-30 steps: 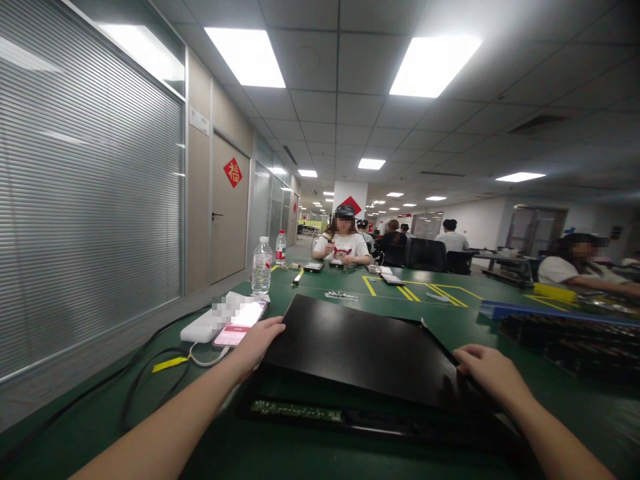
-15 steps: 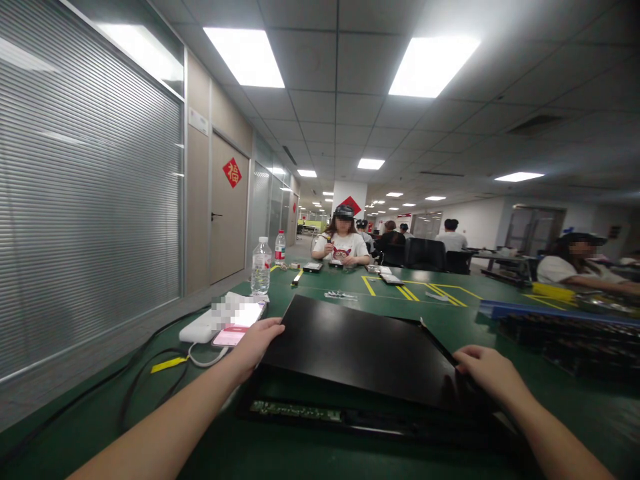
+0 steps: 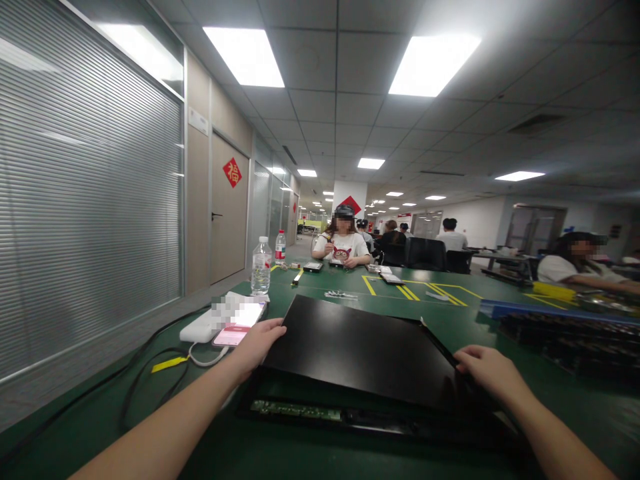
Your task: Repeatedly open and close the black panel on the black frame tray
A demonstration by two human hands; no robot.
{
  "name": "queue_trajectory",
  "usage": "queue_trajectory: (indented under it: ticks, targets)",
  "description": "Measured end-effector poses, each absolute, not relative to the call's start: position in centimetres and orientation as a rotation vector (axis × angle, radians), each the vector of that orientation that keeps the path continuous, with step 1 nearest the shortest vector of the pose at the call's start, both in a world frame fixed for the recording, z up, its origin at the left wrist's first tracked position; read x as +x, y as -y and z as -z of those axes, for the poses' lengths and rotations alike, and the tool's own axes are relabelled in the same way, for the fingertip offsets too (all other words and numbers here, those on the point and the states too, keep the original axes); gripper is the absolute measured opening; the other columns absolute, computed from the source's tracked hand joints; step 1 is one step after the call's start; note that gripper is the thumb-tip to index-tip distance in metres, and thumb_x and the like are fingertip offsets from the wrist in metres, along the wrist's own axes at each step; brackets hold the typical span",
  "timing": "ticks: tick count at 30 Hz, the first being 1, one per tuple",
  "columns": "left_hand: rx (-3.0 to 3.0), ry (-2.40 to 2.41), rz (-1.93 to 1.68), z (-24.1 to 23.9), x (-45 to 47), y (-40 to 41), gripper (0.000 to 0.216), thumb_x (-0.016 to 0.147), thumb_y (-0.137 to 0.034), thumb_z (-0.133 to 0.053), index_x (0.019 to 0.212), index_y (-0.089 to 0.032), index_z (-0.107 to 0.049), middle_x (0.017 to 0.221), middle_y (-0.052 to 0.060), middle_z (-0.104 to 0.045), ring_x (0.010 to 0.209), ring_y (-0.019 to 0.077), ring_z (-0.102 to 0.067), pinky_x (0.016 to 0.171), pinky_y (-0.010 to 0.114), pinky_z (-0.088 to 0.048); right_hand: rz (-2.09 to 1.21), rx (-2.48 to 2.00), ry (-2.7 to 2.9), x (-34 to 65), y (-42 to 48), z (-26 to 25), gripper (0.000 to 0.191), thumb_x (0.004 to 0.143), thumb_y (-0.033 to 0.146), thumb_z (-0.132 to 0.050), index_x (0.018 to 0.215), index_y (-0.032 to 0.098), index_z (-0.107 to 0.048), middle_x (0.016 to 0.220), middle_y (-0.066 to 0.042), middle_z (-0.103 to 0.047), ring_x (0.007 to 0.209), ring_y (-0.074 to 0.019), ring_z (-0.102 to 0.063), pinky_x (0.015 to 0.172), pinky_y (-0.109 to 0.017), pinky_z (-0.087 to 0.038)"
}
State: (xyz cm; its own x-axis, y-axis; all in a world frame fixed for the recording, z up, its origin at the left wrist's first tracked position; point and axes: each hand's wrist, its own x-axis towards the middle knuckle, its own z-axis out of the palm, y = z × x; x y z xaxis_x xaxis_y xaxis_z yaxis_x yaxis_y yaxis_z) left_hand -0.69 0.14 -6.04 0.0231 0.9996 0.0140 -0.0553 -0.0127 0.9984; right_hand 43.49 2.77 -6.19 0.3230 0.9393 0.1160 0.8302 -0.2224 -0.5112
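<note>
A glossy black screen panel (image 3: 360, 347) is tilted over a black frame (image 3: 420, 427) on the green table. My left hand (image 3: 263, 341) grips the panel's left edge, thumb on top and the other fingers mostly hidden. On the opposite side, my right hand (image 3: 485, 365) has its fingers closed at the panel's right edge. A narrow green circuit board (image 3: 295, 410) shows in the near part of the frame, below the panel's front edge. What lies under the panel is hidden.
Left of the panel lie a lit phone (image 3: 240, 321), a white power bank (image 3: 200, 328) and black cables (image 3: 127, 393). A water bottle (image 3: 261, 267) stands behind them. Dark parts (image 3: 565, 347) are piled at right. A person (image 3: 343, 243) sits across the table (image 3: 300, 313).
Both hands and the panel stay almost still. The left hand shifts very slightly to the right along with the view; nothing is let go.
</note>
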Motion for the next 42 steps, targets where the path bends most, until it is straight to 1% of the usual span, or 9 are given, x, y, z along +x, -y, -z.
queue_trajectory:
  ticks: [6, 11, 16, 19, 23, 28, 30, 36, 42]
  targets:
    - [1.207, -1.137, -1.228, 6.1, -0.7, -0.2, 0.026, 0.072, -0.022, -0.054, 0.095, -0.016, -0.065, 0.079, 0.003, -0.073, 0.073, 0.0185, -0.067, 0.072, 0.028, -0.048, -0.294, -2.111, 1.569, 43.6, -2.9, 6.3, 0.028, 0.068, 0.039, -0.047, 0.073, 0.023, -0.069, 0.072, -0.002, -0.070, 0.070, -0.0211, -0.063, 0.058, -0.028, -0.041]
    - [1.146, -1.124, -1.224, 6.2, -0.6, -0.2, 0.027, 0.071, -0.020, -0.055, 0.096, -0.015, -0.064, 0.076, 0.004, -0.073, 0.069, 0.0187, -0.067, 0.070, 0.029, -0.049, -0.315, -2.088, 1.555, 43.7, -2.9, 6.4, 0.029, 0.069, 0.039, -0.047, 0.079, 0.022, -0.069, 0.072, -0.003, -0.071, 0.066, -0.0205, -0.063, 0.058, -0.029, -0.042]
    - [1.140, -1.130, -1.236, 6.1, -0.4, -0.1, 0.028, 0.071, -0.018, -0.053, 0.096, -0.016, -0.064, 0.077, 0.003, -0.073, 0.071, 0.0190, -0.067, 0.071, 0.029, -0.049, -0.320, -2.098, 1.544, 43.5, -2.6, 6.3, 0.029, 0.069, 0.037, -0.047, 0.081, 0.021, -0.068, 0.073, -0.002, -0.071, 0.069, -0.0201, -0.063, 0.060, -0.028, -0.042]
    - [1.129, -1.149, -1.232, 6.2, -0.6, -0.3, 0.028, 0.071, -0.017, -0.051, 0.096, -0.016, -0.064, 0.076, 0.003, -0.073, 0.073, 0.0194, -0.067, 0.071, 0.030, -0.049, -0.354, -2.087, 1.535, 43.6, -2.8, 6.5, 0.031, 0.068, 0.037, -0.047, 0.084, 0.021, -0.067, 0.073, -0.003, -0.071, 0.066, -0.0197, -0.062, 0.060, -0.029, -0.042]
    - [1.203, -1.156, -1.251, 6.7, -1.1, -0.8, 0.030, 0.070, -0.022, -0.054, 0.098, -0.016, -0.064, 0.082, 0.004, -0.073, 0.080, 0.0211, -0.066, 0.073, 0.031, -0.048, -0.382, -2.080, 1.522, 43.7, -2.9, 6.6, 0.032, 0.069, 0.038, -0.046, 0.085, 0.020, -0.067, 0.074, -0.004, -0.071, 0.063, -0.0194, -0.061, 0.060, -0.029, -0.042]
    - [1.287, -1.254, -1.283, 6.8, -1.6, -1.0, 0.038, 0.069, -0.029, -0.058, 0.104, -0.015, -0.062, 0.092, 0.008, -0.072, 0.096, 0.0236, -0.062, 0.079, 0.032, -0.047, -0.383, -2.065, 1.506, 43.5, -2.7, 6.3, 0.031, 0.067, 0.037, -0.047, 0.083, 0.019, -0.067, 0.072, -0.004, -0.071, 0.059, -0.0191, -0.061, 0.057, -0.029, -0.042]
    - [1.318, -1.294, -1.282, 6.7, -1.7, -1.0, 0.040, 0.069, -0.030, -0.058, 0.105, -0.015, -0.062, 0.092, 0.008, -0.072, 0.096, 0.0240, -0.062, 0.080, 0.032, -0.047, -0.381, -2.062, 1.503, 43.5, -2.6, 6.3, 0.031, 0.067, 0.037, -0.047, 0.083, 0.019, -0.068, 0.072, -0.005, -0.071, 0.058, -0.0188, -0.060, 0.055, -0.029, -0.042]
    - [1.575, -1.495, -1.190, 6.6, -1.8, -1.0, 0.037, 0.067, -0.030, -0.052, 0.098, -0.017, -0.067, 0.091, 0.005, -0.072, 0.089, 0.0235, -0.063, 0.077, 0.032, -0.047, -0.346, -2.079, 1.516, 43.6, -2.9, 6.5, 0.031, 0.068, 0.039, -0.048, 0.082, 0.020, -0.068, 0.073, -0.004, -0.071, 0.060, -0.0185, -0.061, 0.056, -0.028, -0.042]
    - [1.727, -1.554, -1.080, 6.9, -1.9, -1.0, 0.029, 0.066, -0.027, -0.050, 0.085, -0.017, -0.070, 0.079, 0.003, -0.071, 0.084, 0.0244, -0.063, 0.073, 0.032, -0.047, -0.365, -2.076, 1.521, 44.1, -3.2, 6.8, 0.033, 0.068, 0.040, -0.047, 0.085, 0.020, -0.067, 0.075, -0.004, -0.071, 0.061, -0.0188, -0.061, 0.058, -0.029, -0.042]
